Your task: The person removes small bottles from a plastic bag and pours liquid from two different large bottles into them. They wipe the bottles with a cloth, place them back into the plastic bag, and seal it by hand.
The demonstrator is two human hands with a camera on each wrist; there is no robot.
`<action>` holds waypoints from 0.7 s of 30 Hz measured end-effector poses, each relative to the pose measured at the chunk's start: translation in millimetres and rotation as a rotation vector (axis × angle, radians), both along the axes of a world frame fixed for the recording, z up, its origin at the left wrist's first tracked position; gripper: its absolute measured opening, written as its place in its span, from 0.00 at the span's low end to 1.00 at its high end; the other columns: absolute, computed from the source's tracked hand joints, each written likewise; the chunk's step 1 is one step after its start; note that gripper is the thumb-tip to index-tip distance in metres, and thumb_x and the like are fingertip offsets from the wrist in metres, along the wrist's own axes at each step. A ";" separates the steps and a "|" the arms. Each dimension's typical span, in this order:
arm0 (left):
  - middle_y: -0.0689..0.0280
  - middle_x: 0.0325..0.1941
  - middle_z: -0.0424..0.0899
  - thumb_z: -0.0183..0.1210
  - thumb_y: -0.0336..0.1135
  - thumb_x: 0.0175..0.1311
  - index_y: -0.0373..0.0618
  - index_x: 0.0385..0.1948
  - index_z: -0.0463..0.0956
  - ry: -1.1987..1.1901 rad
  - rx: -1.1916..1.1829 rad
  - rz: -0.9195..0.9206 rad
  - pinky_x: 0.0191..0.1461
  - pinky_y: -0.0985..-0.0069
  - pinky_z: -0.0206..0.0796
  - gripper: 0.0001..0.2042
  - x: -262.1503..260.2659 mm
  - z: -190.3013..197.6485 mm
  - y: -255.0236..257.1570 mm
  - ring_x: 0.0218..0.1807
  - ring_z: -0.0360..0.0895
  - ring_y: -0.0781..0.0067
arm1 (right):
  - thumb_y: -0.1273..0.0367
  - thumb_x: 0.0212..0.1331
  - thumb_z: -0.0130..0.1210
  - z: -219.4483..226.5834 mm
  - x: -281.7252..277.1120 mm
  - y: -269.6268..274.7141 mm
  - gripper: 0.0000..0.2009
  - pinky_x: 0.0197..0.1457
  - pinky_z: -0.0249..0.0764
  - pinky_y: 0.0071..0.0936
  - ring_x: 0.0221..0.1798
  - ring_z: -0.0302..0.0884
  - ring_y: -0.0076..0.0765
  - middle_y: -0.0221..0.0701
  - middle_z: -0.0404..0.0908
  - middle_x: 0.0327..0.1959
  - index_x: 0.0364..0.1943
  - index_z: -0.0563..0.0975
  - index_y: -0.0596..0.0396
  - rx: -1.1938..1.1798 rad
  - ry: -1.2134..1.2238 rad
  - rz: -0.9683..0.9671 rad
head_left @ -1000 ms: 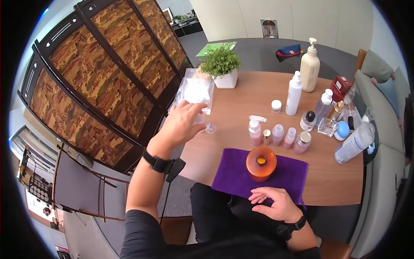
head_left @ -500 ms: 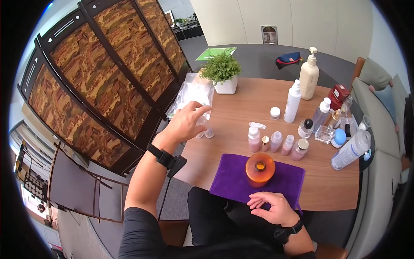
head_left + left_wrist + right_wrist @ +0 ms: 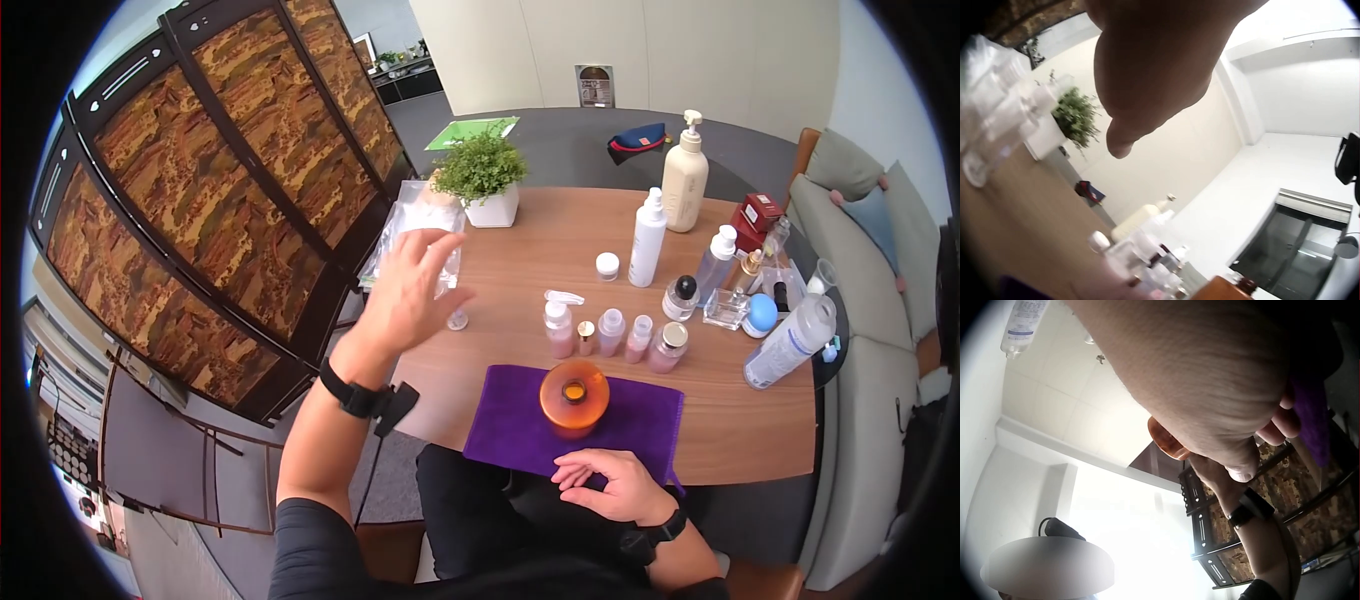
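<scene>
In the head view the left hand (image 3: 408,295) is raised over the table's left end, fingers spread and gripping nothing visible. Small clear bottles (image 3: 457,319) stand partly hidden behind it; the left wrist view shows several clear bottles (image 3: 1007,119) beside that hand. A clear plastic bag (image 3: 420,215) lies beyond the fingers. The right hand (image 3: 612,485) rests at the near edge of a purple cloth (image 3: 510,410), its fingers loosely bent and holding nothing. On the cloth, just beyond that hand, stands an amber bottle (image 3: 574,400) with an uncapped neck.
Behind the cloth stands a row of small pink bottles (image 3: 559,330). A white spray bottle (image 3: 647,240), a cream pump bottle (image 3: 684,180) and a white jar (image 3: 607,266) stand farther back. Several bottles and a red box (image 3: 760,212) crowd the right end. A potted plant (image 3: 492,208) stands back left.
The head view has shifted, so the tabletop items appear farther left. The left hand has lifted slightly and its fingers have spread wider. The right hand keeps its place by the cloth.
</scene>
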State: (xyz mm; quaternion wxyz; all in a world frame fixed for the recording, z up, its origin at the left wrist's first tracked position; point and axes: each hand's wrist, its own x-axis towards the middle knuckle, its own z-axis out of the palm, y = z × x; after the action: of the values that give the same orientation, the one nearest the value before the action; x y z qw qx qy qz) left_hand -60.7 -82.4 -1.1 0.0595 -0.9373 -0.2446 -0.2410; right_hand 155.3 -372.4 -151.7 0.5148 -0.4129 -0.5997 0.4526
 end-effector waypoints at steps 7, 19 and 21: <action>0.45 0.66 0.79 0.77 0.33 0.60 0.39 0.73 0.69 -0.061 -0.223 -0.281 0.71 0.54 0.73 0.38 72.5 -32.6 -48.4 0.67 0.78 0.38 | 0.76 0.64 0.74 -1.2 -1.7 -1.1 0.21 0.52 0.87 0.28 0.44 0.92 0.31 0.36 0.93 0.46 0.60 0.83 0.61 0.006 -0.006 -0.025; 0.47 0.55 0.88 0.76 0.30 0.64 0.36 0.78 0.61 -0.099 -0.508 -0.032 0.59 0.59 0.82 0.41 22.6 -27.3 -62.1 0.53 0.90 0.47 | 0.76 0.62 0.74 -2.8 -3.1 -0.5 0.20 0.51 0.87 0.28 0.43 0.92 0.31 0.37 0.92 0.46 0.58 0.83 0.61 0.019 -0.009 -0.057; 0.50 0.56 0.89 0.78 0.30 0.63 0.37 0.78 0.61 -0.271 -0.586 -0.110 0.58 0.62 0.82 0.43 -9.3 -21.1 -69.3 0.55 0.90 0.55 | 0.76 0.61 0.75 -0.5 -3.4 -1.3 0.20 0.51 0.87 0.28 0.43 0.92 0.32 0.37 0.92 0.46 0.58 0.84 0.62 0.049 -0.037 -0.070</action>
State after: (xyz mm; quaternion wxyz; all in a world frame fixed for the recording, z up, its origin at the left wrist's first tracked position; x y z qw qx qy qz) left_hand -70.0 -151.7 -22.2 -0.2588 -0.8858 -0.2583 -0.2856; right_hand 151.9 -373.7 -152.2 0.5293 -0.4289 -0.6051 0.4119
